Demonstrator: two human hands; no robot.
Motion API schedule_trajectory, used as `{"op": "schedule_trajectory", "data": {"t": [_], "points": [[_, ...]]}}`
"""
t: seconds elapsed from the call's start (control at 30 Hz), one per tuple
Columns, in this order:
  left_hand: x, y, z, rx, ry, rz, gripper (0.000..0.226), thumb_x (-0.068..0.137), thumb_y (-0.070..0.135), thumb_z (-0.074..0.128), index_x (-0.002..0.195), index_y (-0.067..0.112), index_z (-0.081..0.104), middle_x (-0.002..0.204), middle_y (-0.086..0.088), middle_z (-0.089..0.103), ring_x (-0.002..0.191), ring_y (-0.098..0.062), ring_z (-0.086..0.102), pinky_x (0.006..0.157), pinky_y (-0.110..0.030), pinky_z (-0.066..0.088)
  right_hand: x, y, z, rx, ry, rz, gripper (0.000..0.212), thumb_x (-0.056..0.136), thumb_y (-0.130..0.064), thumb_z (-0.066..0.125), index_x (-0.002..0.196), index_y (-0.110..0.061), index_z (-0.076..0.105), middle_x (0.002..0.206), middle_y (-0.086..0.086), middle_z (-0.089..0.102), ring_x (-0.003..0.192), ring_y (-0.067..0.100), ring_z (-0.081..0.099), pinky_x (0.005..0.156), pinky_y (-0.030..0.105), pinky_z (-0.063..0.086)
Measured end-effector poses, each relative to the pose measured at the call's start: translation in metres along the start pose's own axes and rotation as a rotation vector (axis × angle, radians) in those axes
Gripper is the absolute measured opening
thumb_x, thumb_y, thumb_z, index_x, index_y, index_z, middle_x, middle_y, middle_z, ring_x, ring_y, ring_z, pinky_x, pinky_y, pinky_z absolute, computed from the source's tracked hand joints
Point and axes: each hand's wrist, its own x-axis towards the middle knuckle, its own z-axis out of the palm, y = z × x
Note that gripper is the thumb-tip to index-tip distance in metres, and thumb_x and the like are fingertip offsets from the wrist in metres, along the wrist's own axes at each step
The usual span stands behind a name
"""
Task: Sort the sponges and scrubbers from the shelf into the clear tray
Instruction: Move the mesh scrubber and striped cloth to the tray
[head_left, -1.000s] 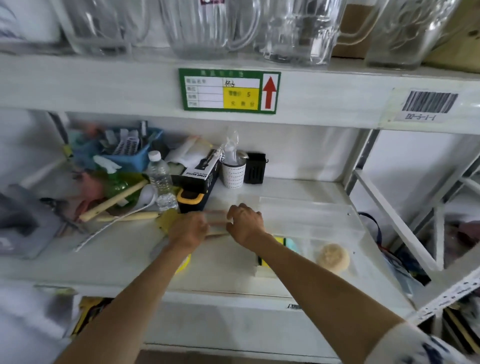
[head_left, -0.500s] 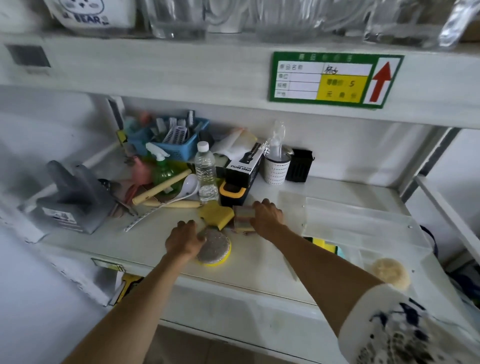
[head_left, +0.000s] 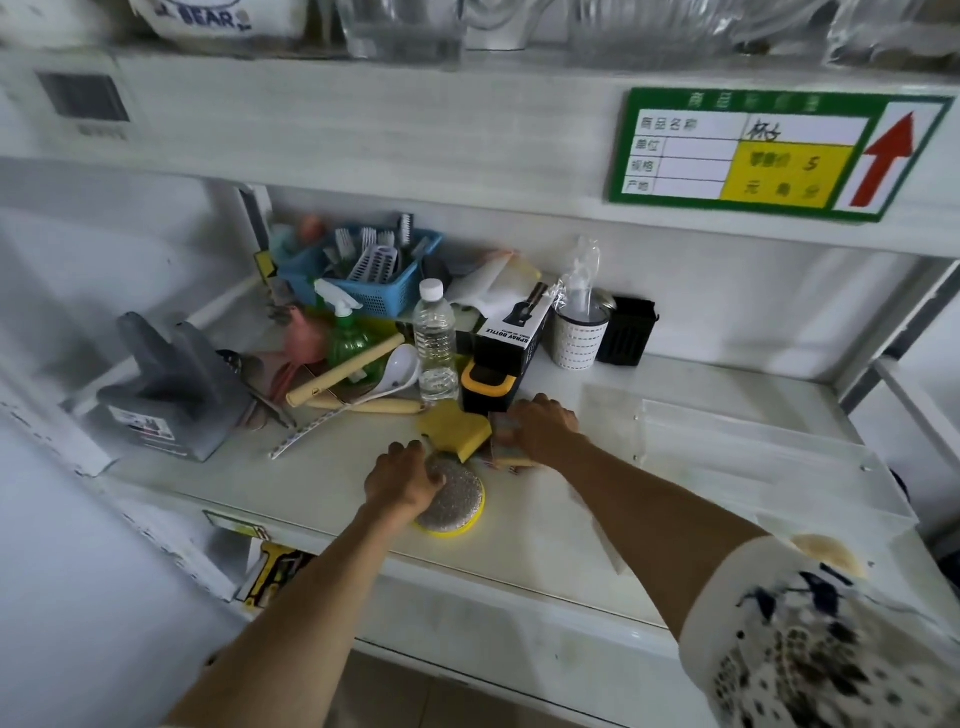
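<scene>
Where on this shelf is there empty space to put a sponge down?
Bare shelf runs along the front edge, between the round scrubber and the clear tray. The back left is crowded: blue basket, water bottle, black box.

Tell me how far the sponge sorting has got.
Early to midway. One tan round scrubber seems to be in the clear tray already. The left hand rests on the round yellow-rimmed scrubber; the right hand covers a small sponge. The yellow sponge remains on the shelf.
</scene>
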Motion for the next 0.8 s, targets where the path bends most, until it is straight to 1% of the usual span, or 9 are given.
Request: {"op": "schedule_trajectory", "data": {"t": [0.2, 0.3, 0.37, 0.4, 0.43, 0.5, 0.6, 0.7, 0.8], "points": [[0.005, 0.003, 0.004, -0.006, -0.024, 0.011, 0.055, 0.087, 0.045, 0.059, 0.132, 0.016, 0.047, 0.132, -0.013, 0.051, 0.125, -0.032, 0.050, 0.098, -0.043, 0.048, 0.011, 0.006, 0.000, -0.008, -0.143, -0.053, 0.072, 0.084, -0.064, 0.054, 0.142, -0.023, 0.041, 0.137, 0.007, 0.049, 0.125, 0.028, 0.050, 0.100, 0.040, 0.041], [0.006, 0.007, 0.006, 0.012, -0.043, 0.018, 0.058, 0.087, 0.047, 0.059, 0.133, 0.014, 0.046, 0.132, -0.013, 0.050, 0.125, -0.032, 0.049, 0.097, -0.042, 0.047, 0.014, 0.006, -0.004, -0.042, -0.206, -0.094, 0.076, 0.084, -0.067, 0.049, 0.146, -0.024, 0.035, 0.142, 0.004, 0.049, 0.131, 0.027, 0.045, 0.108, 0.045, 0.030], [0.007, 0.007, 0.008, 0.023, -0.054, 0.020, 0.057, 0.086, 0.047, 0.059, 0.131, 0.014, 0.048, 0.132, -0.013, 0.051, 0.125, -0.032, 0.048, 0.098, -0.042, 0.046, 0.013, 0.005, -0.009, -0.088, -0.244, -0.107, 0.074, 0.087, -0.065, 0.045, 0.149, -0.027, 0.028, 0.147, 0.003, 0.045, 0.136, 0.025, 0.040, 0.114, 0.051, 0.020], [0.007, 0.007, 0.008, 0.021, -0.059, 0.021, 0.056, 0.086, 0.047, 0.059, 0.131, 0.015, 0.048, 0.132, -0.013, 0.051, 0.126, -0.032, 0.047, 0.098, -0.042, 0.045, 0.011, 0.005, -0.011, -0.104, -0.261, -0.108, 0.074, 0.088, -0.065, 0.044, 0.150, -0.029, 0.025, 0.149, 0.003, 0.042, 0.138, 0.025, 0.038, 0.115, 0.053, 0.018], [0.007, 0.006, 0.009, 0.015, -0.061, 0.021, 0.056, 0.086, 0.046, 0.059, 0.131, 0.016, 0.049, 0.132, -0.013, 0.051, 0.126, -0.032, 0.047, 0.099, -0.042, 0.045, 0.011, 0.006, -0.011, -0.116, -0.274, -0.106, 0.074, 0.088, -0.065, 0.044, 0.150, -0.031, 0.023, 0.150, 0.004, 0.040, 0.139, 0.025, 0.036, 0.115, 0.053, 0.018], [0.007, 0.006, 0.009, -0.002, -0.058, 0.027, 0.056, 0.085, 0.045, 0.061, 0.131, 0.016, 0.049, 0.132, -0.014, 0.052, 0.126, -0.032, 0.047, 0.100, -0.042, 0.045, 0.011, 0.005, -0.009, -0.119, -0.285, -0.096, 0.074, 0.086, -0.064, 0.047, 0.149, -0.032, 0.024, 0.148, 0.006, 0.039, 0.137, 0.026, 0.037, 0.112, 0.051, 0.027], [0.007, 0.007, 0.009, -0.018, -0.058, 0.032, 0.055, 0.085, 0.044, 0.062, 0.131, 0.015, 0.050, 0.132, -0.014, 0.052, 0.125, -0.032, 0.048, 0.101, -0.042, 0.045, 0.009, 0.003, -0.006, -0.037, -0.282, -0.074, 0.078, 0.079, -0.060, 0.059, 0.144, -0.024, 0.034, 0.140, 0.007, 0.047, 0.128, 0.027, 0.046, 0.102, 0.045, 0.043], [0.007, 0.008, 0.010, -0.016, -0.058, 0.038, 0.055, 0.085, 0.044, 0.062, 0.130, 0.014, 0.051, 0.131, -0.014, 0.053, 0.124, -0.032, 0.049, 0.101, -0.041, 0.045, 0.007, 0.001, -0.004, 0.035, -0.287, -0.060, 0.077, 0.079, -0.047, 0.067, 0.142, -0.015, 0.036, 0.139, 0.006, 0.050, 0.125, 0.027, 0.049, 0.099, 0.041, 0.045], [0.007, 0.010, 0.010, -0.013, -0.059, 0.040, 0.054, 0.086, 0.044, 0.062, 0.129, 0.013, 0.052, 0.131, -0.014, 0.053, 0.124, -0.033, 0.049, 0.100, -0.041, 0.045, 0.007, 0.001, -0.003, 0.022, -0.296, -0.036, 0.077, 0.078, -0.047, 0.067, 0.142, -0.018, 0.036, 0.141, 0.004, 0.050, 0.127, 0.027, 0.048, 0.103, 0.044, 0.042]]}}
